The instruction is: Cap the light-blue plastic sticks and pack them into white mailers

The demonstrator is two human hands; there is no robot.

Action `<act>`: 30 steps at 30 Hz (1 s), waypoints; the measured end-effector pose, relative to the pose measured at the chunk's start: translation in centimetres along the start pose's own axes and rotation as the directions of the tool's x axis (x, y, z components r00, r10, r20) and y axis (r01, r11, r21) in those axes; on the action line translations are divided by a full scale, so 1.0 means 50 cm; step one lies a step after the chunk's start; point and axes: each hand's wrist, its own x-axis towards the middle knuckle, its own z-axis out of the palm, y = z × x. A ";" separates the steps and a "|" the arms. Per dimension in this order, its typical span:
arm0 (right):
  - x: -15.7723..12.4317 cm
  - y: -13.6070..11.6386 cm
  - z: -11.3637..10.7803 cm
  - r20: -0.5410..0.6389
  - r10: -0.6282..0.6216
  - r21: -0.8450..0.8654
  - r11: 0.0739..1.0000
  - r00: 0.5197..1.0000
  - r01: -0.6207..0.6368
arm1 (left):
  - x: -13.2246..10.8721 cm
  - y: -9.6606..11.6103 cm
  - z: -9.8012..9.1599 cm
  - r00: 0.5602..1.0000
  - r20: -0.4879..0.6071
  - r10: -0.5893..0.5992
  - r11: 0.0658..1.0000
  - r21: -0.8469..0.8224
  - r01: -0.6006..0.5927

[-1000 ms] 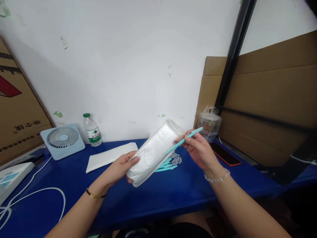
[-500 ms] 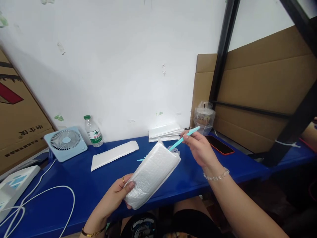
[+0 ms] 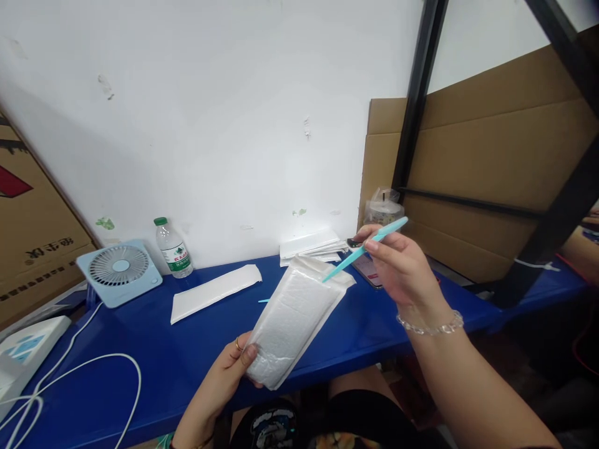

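Observation:
My left hand is closed around the lower end of a white padded envelope, which I hold tilted above the blue table. Its upper end, with a folded-looking flap, points away to the right. Between the thumb and fingers of my right hand is a turquoise tapered plastic stick. The thin tip lies over the envelope near its upper end; whether it touches is hard to tell. A second turquoise piece shows partly from behind the envelope.
Another white padded envelope lies on the blue table, with a stack of them by the wall. A light-blue fan, water bottle and white cables are at left. A phone is partly hidden behind my right hand.
The stick was at the envelope's upper opening; now it has moved up and right, with its tip showing over the envelope. The envelope has shifted slightly, and the phone screen now appears lit.

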 end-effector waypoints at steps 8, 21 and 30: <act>0.007 -0.003 -0.001 -0.021 -0.087 -0.007 0.996 0.996 0.087 | 0.007 0.005 0.013 1.000 -0.031 0.000 0.999 -0.037 -0.001; 0.005 -0.004 0.065 0.438 0.059 -0.215 0.976 0.897 0.041 | 0.010 -0.002 0.050 0.995 -0.101 0.017 0.988 -0.150 -0.032; 0.020 -0.053 0.081 0.494 -0.099 -0.298 0.914 0.864 0.274 | 0.005 0.003 0.072 0.988 -0.153 0.021 0.952 -0.299 -0.067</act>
